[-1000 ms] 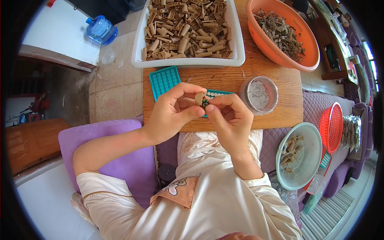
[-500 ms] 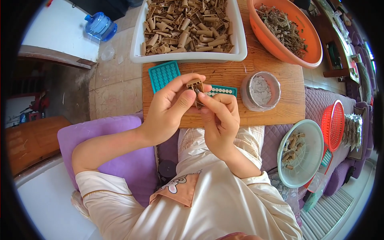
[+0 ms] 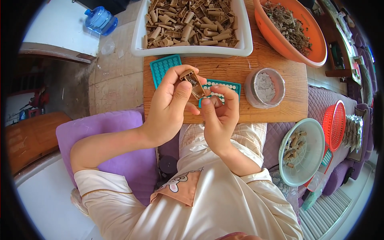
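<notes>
Casing (image 3: 196, 89) over table (image 3: 286, 114), grasped by fingers (image 3: 183, 91) of left hand (image 3: 165, 109); long axis slants far-left to near-right. Right hand (image 3: 221, 120) at its near-right end, fingers close together; whether they pinch anything: unclear.

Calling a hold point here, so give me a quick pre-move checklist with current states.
1. Left hand grip on brown casing: ok, held between thumb and fingers.
2. Casing's open side visible: ok, faces the camera.
3. Right hand grip contact: cannot tell; fingertips are at the casing's lower end, touching or just short of it.
4. Casing's contents: cannot tell; something small shows inside, too fine to identify.
5. Teal tray with white discs fully in view: not ok, right hand covers part of it.
6. Clear tub of white pieces upright on the table: ok.
</notes>
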A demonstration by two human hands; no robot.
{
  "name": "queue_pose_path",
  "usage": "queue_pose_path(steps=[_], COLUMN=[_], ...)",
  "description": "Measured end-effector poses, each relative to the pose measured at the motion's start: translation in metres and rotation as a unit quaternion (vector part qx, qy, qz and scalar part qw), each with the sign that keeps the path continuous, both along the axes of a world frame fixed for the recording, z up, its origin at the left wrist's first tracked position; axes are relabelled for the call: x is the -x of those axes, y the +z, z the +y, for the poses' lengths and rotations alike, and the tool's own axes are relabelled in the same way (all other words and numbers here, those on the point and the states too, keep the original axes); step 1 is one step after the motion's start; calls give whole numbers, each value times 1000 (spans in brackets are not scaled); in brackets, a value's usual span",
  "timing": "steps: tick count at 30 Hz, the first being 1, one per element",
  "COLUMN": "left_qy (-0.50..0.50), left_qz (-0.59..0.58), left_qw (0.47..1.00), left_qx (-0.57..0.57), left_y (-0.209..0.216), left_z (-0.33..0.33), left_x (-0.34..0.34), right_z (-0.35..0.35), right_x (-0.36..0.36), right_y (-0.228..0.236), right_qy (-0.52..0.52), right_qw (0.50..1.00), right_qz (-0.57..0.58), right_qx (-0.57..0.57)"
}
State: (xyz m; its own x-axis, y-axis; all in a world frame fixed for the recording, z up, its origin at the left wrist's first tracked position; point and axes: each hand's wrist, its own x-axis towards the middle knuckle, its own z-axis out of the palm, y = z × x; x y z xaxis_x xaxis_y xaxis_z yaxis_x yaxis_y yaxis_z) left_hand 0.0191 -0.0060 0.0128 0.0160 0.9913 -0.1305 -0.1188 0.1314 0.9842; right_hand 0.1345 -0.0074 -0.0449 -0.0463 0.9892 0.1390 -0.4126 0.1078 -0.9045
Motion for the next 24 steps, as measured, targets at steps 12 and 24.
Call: queue_pose_path(steps=[12,24], left_qy=[21,10], left_qz=[-90,-133], left_qw=[995,989], left_qx=[24,70], left_y=[-6,-15], left_z=[1,13], left_x=[-2,3], right_z=[-1,13], right_x=[3,-2], right_y=[4,-3], right_qy=[39,136], right_qw=[997,986], right_qz=[39,-17], right_qx=[44,96])
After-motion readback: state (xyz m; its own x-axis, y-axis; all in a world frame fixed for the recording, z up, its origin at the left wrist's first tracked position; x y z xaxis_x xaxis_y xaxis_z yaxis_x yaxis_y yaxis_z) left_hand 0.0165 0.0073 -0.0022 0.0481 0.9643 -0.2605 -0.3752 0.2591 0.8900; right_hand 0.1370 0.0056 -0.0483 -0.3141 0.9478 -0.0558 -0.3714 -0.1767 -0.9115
